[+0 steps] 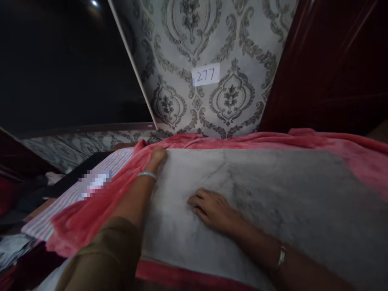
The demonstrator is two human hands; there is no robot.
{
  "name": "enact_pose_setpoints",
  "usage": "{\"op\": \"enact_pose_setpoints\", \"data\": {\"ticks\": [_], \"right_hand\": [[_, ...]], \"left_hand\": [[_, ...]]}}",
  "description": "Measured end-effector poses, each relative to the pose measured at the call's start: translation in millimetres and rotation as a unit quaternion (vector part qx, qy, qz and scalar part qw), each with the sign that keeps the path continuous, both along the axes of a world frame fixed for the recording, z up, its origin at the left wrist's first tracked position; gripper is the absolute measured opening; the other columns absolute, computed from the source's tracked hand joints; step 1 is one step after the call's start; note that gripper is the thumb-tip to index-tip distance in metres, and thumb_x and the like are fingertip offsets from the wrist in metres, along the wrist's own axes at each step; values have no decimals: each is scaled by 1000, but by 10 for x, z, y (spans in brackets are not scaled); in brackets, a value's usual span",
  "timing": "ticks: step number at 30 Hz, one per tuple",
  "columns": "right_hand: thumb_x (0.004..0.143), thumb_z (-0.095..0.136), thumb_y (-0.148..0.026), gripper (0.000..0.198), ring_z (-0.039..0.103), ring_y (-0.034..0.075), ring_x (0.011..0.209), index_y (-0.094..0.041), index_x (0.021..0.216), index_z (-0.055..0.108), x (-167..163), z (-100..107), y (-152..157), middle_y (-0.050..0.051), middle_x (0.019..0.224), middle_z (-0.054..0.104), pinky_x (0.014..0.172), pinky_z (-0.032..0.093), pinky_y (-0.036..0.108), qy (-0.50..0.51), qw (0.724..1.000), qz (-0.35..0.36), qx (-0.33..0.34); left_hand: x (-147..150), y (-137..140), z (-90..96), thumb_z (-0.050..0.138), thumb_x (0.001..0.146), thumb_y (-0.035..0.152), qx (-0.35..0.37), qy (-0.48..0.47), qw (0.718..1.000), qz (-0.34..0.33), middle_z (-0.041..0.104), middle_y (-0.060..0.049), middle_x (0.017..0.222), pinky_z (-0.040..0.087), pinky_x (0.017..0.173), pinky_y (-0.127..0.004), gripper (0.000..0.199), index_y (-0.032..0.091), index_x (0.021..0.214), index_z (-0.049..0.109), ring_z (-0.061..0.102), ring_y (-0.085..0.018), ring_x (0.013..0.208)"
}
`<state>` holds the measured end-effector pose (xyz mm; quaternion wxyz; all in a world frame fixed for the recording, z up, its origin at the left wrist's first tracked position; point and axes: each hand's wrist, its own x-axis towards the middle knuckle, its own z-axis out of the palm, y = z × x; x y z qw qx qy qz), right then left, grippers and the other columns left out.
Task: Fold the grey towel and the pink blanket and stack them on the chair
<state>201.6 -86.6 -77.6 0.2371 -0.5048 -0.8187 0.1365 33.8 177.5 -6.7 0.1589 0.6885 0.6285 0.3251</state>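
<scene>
A grey cloth (pixel 279 190) lies spread across a pink plush blanket (pixel 93 216), which shows along its far, left and near sides and at the far right. The cloth is paler at the left, mottled and darker toward the middle and right, with soft creases near its centre. The right hand (pixel 215 210) rests palm down on its left half, fingers slightly bent and close together. The left hand (pixel 158 155) is at its far left corner, fingers curled out of sight; whether they pinch cloth or blanket, I cannot tell.

The cloth's near right part runs out of view, the right forearm covers some of it, and fine texture is blurred. Left of the blanket, a striped fabric (pixel 65 204) is partly masked by a pixelated patch. Items at the far left are too dark to name.
</scene>
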Motion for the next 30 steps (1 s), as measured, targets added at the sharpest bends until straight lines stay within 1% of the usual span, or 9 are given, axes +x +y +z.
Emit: {"op": "enact_pose_setpoints", "data": {"ticks": [3,5,8,10,16,20,23,27,30], "right_hand": [[98,56,-18,27,59,19,98,-22,121,68,28,-17,-4,6,108,63,85,44,31,10,1000,-15,8],[98,53,-16,25,60,18,95,-21,117,69,40,-26,-2,6,104,64,83,44,30,29,999,-26,11],[98,53,-16,19,59,18,91,-20,104,71,40,-19,-11,5,98,65,82,44,30,38,999,-15,27],[98,55,-18,17,59,18,90,-20,100,71,32,-6,-19,5,96,65,82,43,31,28,999,-8,40],[97,57,-19,14,58,17,91,-19,103,70,6,31,-10,5,99,65,81,41,31,7,999,-11,33],[97,59,-21,12,57,17,92,-19,102,70,-4,38,-3,4,100,65,80,39,30,8,999,-12,32],[96,62,-22,11,57,17,95,-20,103,70,5,35,1,3,101,65,81,39,30,17,999,-10,28],[95,65,-24,12,57,17,96,-21,106,70,29,37,7,3,103,64,81,39,29,27,999,-7,16],[96,63,-25,13,57,17,99,-22,108,69,41,43,10,3,106,63,81,39,29,26,1000,-3,10]], "left_hand": [[178,-286,-19,58,82,13,74,79,994,-26,70,-16,109,45,100,-40,25,12,104,68,59,-32,117],[339,-563,-99,54,86,15,144,140,965,-167,67,-15,120,43,105,-39,31,13,115,66,57,-28,120],[536,-967,-285,54,91,25,127,200,878,-417,66,-11,118,44,103,-37,30,17,116,68,58,-25,113],[583,-1114,-403,54,93,32,120,232,837,-481,65,-11,123,44,102,-41,33,20,120,68,56,-26,115],[673,-942,-360,51,94,28,110,310,904,-272,59,-18,131,45,99,-51,35,16,123,68,51,-35,122],[1126,-845,-201,57,93,32,149,279,869,-382,59,-16,138,42,108,-47,42,16,132,63,53,-31,129],[1543,-748,-180,59,95,39,114,279,860,-412,61,-17,139,43,109,-46,47,15,135,61,56,-31,129],[1928,-483,-189,53,99,46,43,277,871,-404,74,-16,114,50,94,-36,40,14,109,74,68,-27,106],[2094,-339,-209,58,96,49,56,281,855,-433,75,-15,102,51,88,-33,39,15,91,76,69,-26,96]]}}
